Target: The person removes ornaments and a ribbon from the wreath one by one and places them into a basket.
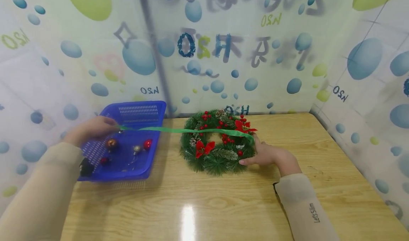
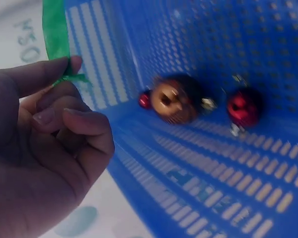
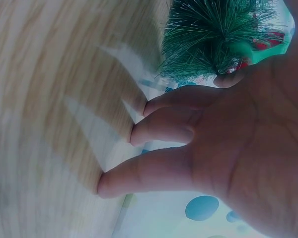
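Note:
A green ribbon (image 1: pixel 179 130) stretches from the blue basket across the top of the wreath to its right side. Over the basket's left part, my left hand (image 1: pixel 100 127) pinches one ribbon end between thumb and forefinger, with the other fingers curled. The wreath (image 1: pixel 220 159) lies on the table and bears red poinsettias, berries and pine cones. At its right edge rests my right hand (image 1: pixel 268 154), thumb along the front and fingers spread. In the right wrist view several straight fingertips (image 3: pixel 109 183) touch the table beside the green needles, and the ribbon runs close to the hand.
The blue basket (image 1: pixel 159 127) stands at the table's left, holding a bronze bauble (image 1: pixel 111 144), a red bauble (image 1: pixel 147 144) and other small ornaments. A patterned curtain (image 1: pixel 217 70) hangs behind the wooden table (image 1: pixel 223 205).

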`<state>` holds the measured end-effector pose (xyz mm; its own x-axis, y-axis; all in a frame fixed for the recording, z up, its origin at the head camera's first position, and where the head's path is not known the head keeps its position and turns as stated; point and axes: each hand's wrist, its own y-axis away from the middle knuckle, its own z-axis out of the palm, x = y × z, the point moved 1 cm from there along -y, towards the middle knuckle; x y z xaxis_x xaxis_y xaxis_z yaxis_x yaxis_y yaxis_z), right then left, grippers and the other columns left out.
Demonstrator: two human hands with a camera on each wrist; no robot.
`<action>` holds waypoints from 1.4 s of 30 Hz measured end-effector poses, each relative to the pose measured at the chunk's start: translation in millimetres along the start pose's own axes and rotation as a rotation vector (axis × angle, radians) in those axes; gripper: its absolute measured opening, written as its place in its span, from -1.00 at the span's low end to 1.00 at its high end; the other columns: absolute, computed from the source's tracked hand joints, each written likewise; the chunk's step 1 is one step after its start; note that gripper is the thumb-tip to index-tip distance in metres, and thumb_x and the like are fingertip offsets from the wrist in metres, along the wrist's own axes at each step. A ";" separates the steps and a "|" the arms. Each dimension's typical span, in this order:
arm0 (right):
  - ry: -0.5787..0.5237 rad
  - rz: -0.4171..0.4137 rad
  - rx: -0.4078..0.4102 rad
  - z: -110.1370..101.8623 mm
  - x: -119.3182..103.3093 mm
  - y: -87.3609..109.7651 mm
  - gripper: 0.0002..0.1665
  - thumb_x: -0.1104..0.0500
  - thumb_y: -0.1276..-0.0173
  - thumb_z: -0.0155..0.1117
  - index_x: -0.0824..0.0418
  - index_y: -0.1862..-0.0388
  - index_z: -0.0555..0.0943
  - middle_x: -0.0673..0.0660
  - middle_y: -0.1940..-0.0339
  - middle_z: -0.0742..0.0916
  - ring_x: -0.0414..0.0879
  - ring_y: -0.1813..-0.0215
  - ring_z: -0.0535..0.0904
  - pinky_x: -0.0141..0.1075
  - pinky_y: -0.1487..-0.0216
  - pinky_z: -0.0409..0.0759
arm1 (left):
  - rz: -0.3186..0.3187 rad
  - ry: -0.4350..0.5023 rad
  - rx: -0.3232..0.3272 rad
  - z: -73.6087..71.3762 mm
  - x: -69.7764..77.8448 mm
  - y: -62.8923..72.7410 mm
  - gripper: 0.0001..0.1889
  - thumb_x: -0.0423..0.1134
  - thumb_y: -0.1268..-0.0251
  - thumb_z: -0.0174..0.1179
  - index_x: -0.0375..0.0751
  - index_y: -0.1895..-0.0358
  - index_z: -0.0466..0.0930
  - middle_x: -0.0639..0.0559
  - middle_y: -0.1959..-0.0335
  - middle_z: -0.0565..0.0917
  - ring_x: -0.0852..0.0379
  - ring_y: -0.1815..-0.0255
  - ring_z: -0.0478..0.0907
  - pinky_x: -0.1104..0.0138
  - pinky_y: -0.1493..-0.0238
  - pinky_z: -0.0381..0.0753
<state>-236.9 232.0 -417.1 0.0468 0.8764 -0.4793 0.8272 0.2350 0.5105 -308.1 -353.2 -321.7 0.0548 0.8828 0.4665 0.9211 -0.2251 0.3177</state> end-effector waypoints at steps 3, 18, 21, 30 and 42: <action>0.002 0.000 -0.003 -0.3 0.2 -0.2 0.75 -0.60 -0.23 0.38 0.25 -0.71 -0.60 0.55 -0.74 0.01 0.56 -0.73 -0.17 0.48 -0.62 0.03 | -0.042 -0.003 -0.031 -1.7 -12.7 3.0 -0.61 -0.09 -0.64 0.10 -0.45 -0.05 0.62 0.08 0.47 0.54 0.17 0.46 0.45 0.29 0.40 0.55; 0.021 0.000 0.010 -0.1 1.0 -0.7 0.76 -0.63 -0.21 0.36 0.22 -0.72 -0.60 0.60 -0.72 -0.03 0.59 -0.71 -0.10 0.50 -0.59 0.06 | 0.012 0.025 -0.096 -3.6 20.9 -4.3 -0.54 -0.15 -0.64 0.13 -0.55 -0.27 0.58 0.00 0.34 0.63 0.22 0.43 0.48 0.33 0.38 0.58; 0.021 0.001 0.007 0.2 1.4 -1.3 0.76 -0.64 -0.20 0.35 0.22 -0.72 -0.60 0.61 -0.72 -0.04 0.59 -0.71 -0.09 0.49 -0.59 0.07 | 0.044 -0.047 -0.070 -5.0 54.4 -6.3 -0.47 -0.04 -0.65 0.12 -0.44 -0.37 0.55 -0.20 0.20 0.73 0.10 0.34 0.60 0.22 0.29 0.70; 0.012 -0.010 0.000 0.2 2.8 -1.7 0.77 -0.64 -0.20 0.35 0.21 -0.72 -0.61 0.62 -0.71 -0.04 0.60 -0.70 -0.09 0.50 -0.59 0.08 | 0.174 -0.140 -0.038 16.0 174.2 -23.1 -0.45 0.16 -0.61 0.15 -0.08 -0.44 0.54 -0.16 -0.22 0.68 -0.07 -0.17 0.60 -0.09 -0.25 0.58; 0.006 -0.018 0.003 0.0 1.6 -0.5 0.76 -0.62 -0.21 0.36 0.25 -0.72 -0.59 0.61 -0.71 -0.03 0.58 -0.72 -0.14 0.48 -0.61 0.04 | 0.249 -0.005 -0.226 80.3 274.5 -45.8 -0.56 0.03 -0.62 0.21 0.08 -0.44 0.49 0.16 0.52 0.37 0.21 0.68 0.10 0.27 0.45 0.36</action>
<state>-237.3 233.3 -418.1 0.0287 0.8748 -0.4836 0.8295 0.2491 0.4999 -304.2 -67.4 -274.5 0.2702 0.7909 0.5490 0.7705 -0.5196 0.3693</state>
